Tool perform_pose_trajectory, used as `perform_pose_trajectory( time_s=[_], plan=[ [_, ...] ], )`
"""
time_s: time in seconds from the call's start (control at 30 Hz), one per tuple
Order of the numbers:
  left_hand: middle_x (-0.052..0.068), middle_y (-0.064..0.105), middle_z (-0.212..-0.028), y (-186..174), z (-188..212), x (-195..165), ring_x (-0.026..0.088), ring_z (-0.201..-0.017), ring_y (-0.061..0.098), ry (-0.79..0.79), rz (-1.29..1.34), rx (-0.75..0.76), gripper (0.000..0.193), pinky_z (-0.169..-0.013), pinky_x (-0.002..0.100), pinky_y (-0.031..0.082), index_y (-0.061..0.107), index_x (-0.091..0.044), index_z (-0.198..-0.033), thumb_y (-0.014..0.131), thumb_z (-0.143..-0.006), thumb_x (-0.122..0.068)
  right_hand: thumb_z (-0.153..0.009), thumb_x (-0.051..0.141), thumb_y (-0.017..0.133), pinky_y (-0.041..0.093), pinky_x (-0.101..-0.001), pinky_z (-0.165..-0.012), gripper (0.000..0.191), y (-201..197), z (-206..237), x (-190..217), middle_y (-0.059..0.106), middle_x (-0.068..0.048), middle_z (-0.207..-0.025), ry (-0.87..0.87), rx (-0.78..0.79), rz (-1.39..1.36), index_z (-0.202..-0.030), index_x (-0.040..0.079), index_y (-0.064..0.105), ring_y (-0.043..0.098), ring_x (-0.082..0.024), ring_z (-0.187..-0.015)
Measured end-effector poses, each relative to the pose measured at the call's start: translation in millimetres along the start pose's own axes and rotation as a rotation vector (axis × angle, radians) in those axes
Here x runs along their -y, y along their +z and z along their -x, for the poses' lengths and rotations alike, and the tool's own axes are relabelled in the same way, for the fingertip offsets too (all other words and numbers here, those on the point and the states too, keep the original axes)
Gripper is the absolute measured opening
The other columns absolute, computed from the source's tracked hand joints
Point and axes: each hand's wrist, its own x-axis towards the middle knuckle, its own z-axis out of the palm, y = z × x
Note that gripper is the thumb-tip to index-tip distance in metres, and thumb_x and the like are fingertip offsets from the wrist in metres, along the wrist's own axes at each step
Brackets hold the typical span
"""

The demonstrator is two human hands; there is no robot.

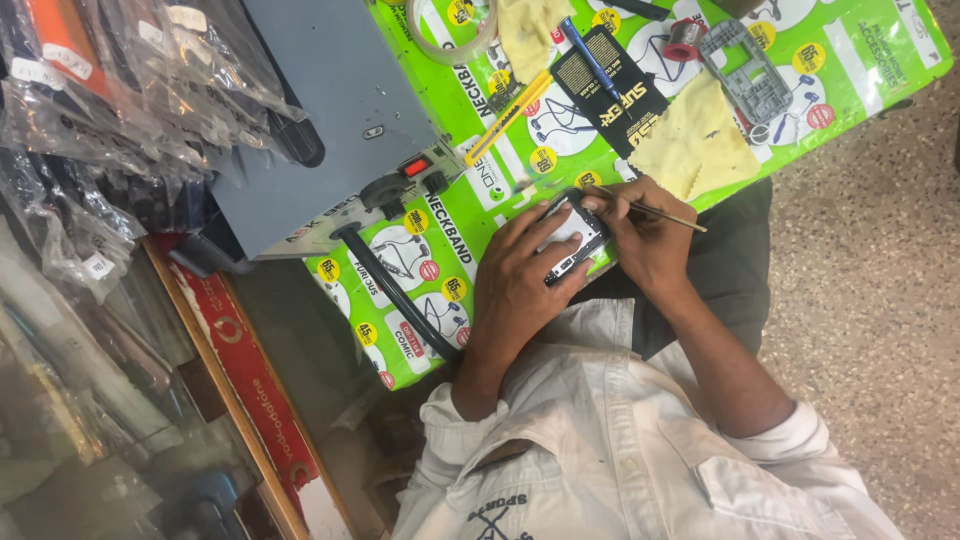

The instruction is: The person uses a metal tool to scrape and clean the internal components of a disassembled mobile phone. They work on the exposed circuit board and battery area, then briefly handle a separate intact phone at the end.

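head view: the left hand [520, 275] lies flat over a small phone [572, 235], its fingers pressing the phone down on the green printed worktop [420, 300]; its grip is clamped on the phone, thumb along the lower edge. the phone sits near the middle of the picture, at the worktop's edge closest to the person, with its dark frame and pale inner face showing between the two hands. the right hand [650, 240] is just at 3 o'clock of the phone, its grip pinched on a thin tool [660, 212] whose tip meets the phone's upper corner and whose shaft sticks out toward 3 o'clock. both forearms come up from white rolled sleeves [620, 440] at 6 o'clock.

at 12 o'clock of the hands lies a black card packet [610, 90] with a blue screwdriver [590, 55] across it, and a yellow cutter [510, 118] just at 9 o'clock of the packet. a yellow cloth [695, 145] lies at 1 o'clock, with a grey phone frame [750, 75] beyond it. a roll of clear tape [450, 35] sits at 11 o'clock. a grey machine [330, 110] with a red switch stands at 10 o'clock, and clear plastic bags [110, 110] hang at 9 o'clock.
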Motion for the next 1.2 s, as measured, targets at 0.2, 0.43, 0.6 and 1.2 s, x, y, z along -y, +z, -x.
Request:
perform_pose_trajectory(
  time_s=[0.2, 0.43, 0.6, 1.2],
  plan=[
    [0.007, 0.068, -0.133, -2.5, -2.0, -1.1, 0.03, -0.131, 0.059, -0.015, -0.022, 0.003, 0.026, -0.11, 0.045, 0.043, 0.078, -0.009, -0.104, 0.084, -0.083, -0.023, -0.098, -0.012, 0.069, 0.061, -0.031, -0.095, 0.027, -7.6, -1.8, -2.1, 0.075, -0.013, -0.103, 0.095, -0.006, -0.215, -0.093, 0.004, 0.048, 0.075, -0.022, -0.111],
    [0.007, 0.067, -0.136, -1.4, -6.0, 3.4, 0.029, -0.131, 0.059, -0.016, -0.01, 0.001, 0.026, -0.111, 0.044, 0.044, 0.076, -0.009, -0.105, 0.083, -0.084, -0.024, -0.108, -0.007, 0.061, 0.059, -0.0342, -0.103, 0.013, -9.5, 7.0, 0.8, 0.071, -0.02, -0.109, -0.018, 0.021, -0.025, -0.103, 0.0, 0.051, 0.072, -0.024, -0.116],
    [0.006, 0.067, -0.136, 1.9, -7.7, 11.8, 0.029, -0.131, 0.059, -0.012, -0.015, 0.001, 0.025, -0.11, 0.044, 0.045, 0.076, -0.01, -0.106, 0.083, -0.086, -0.023, -0.106, -0.003, 0.064, 0.062, -0.0309, -0.093, 0.021, -4.2, 21.2, 0.6, 0.073, -0.02, -0.11, 0.014, -0.123, -0.078, -0.105, 0.003, 0.044, 0.075, -0.023, -0.109],
    [0.007, 0.067, -0.136, 6.3, -16.0, 34.0, 0.03, -0.133, 0.057, 0.004, 0.01, 0.018, 0.027, -0.112, 0.043, 0.047, 0.075, -0.008, -0.109, 0.083, -0.088, -0.022, -0.098, -0.009, 0.072, 0.06, -0.035, -0.085, 0.015, 8.5, -5.2, 10.0, 0.074, -0.018, -0.101, -0.424, -0.012, 0.579, -0.097, -0.002, 0.059, 0.074, -0.027, -0.095]
  ],
)
